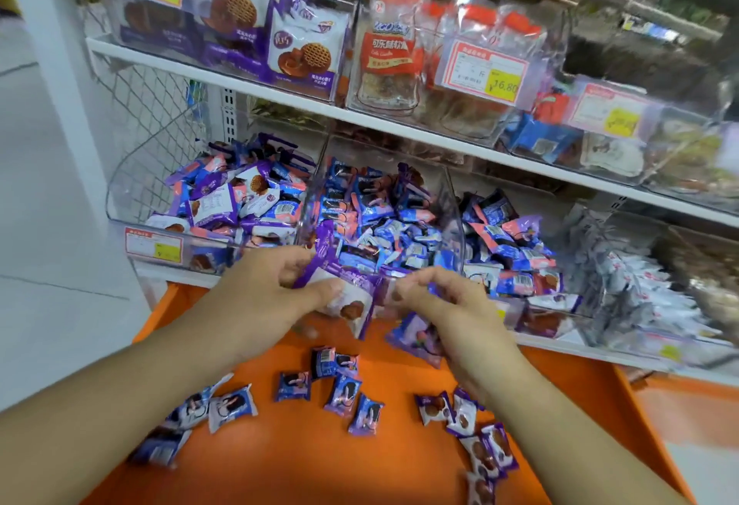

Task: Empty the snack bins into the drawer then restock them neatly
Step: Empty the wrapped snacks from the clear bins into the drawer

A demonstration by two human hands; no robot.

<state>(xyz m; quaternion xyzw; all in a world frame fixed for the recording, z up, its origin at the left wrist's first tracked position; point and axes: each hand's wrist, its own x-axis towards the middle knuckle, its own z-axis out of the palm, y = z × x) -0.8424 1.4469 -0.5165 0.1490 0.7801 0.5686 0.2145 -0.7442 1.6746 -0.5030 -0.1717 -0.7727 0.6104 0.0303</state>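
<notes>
Left hand (276,288): fingers curled round a white-and-purple plastic biscuit packet (346,306), held just above the drawer, in front of the middle bin.
Right hand (444,304): fingers bent, pinching at purple wrappers; a second blurred purple-and-pink packet (416,334) hangs under it. Grasping it, by the look, tho blur hides the exact contact.
Drawer: orange pull-out drawer (304,460) under the bottom shelf, open. Scattered small blue-and-purple wrapped snacks (340,392) lie across the floor, w/ a few white-purple biscuit packs (468,420) nearer the right forearm.
Middle bin: clear plastic bin (454,220), heaped w/ small blue-pink wrapped snacks, mostly full.
Left bin: clear plastic bin with a red-and-yellow price tag (154,244), piled w/ mixed purple and blue packs.
Right bin: clear bin (560,304) of same blue-pink snacks, also full; beside it silver-grey packets (624,260).
Stage (my read): early emptying; bins hold far more than the drawer.
How to do it well: drop both packets low into the drawer, not from height, so they don't bounce out. Keep biscuit packs to one side and small blue ones to the other; sorting now saves time at restock. Scoop bigger handfuls from the bin front, or tilt the bin over the drawer.
Risk: packs sliding off the front lip of the bin onto the floor.
</notes>
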